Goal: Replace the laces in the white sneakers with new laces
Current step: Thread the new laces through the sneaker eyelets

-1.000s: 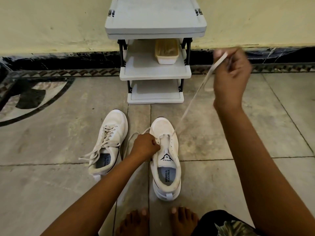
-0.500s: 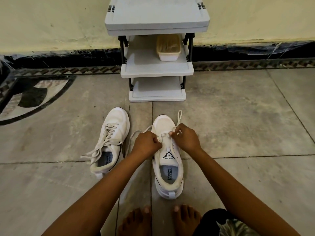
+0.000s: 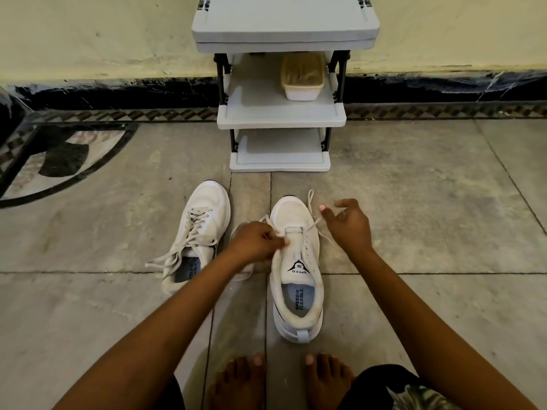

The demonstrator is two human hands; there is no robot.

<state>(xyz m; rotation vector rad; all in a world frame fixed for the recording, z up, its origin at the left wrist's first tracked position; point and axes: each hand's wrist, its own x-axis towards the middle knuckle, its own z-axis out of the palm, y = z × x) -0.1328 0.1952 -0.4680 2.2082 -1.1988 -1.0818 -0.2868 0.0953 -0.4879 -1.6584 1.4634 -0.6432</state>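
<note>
White sneaker [image 3: 297, 263] lengthwise, toe toward rack [image 3: 281, 120].

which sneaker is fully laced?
The sneaker on the left: laces criss-cross up its whole front. The sneaker on the right shows a single lace bar near the toe.

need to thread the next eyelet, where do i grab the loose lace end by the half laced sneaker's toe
Pinch the lace end just below its tip, coming from the right with the right hand. It lies free beside the toe of the sneaker, pointing away from you; a grip near the tip probably keeps it stiff enough to aim.
</note>
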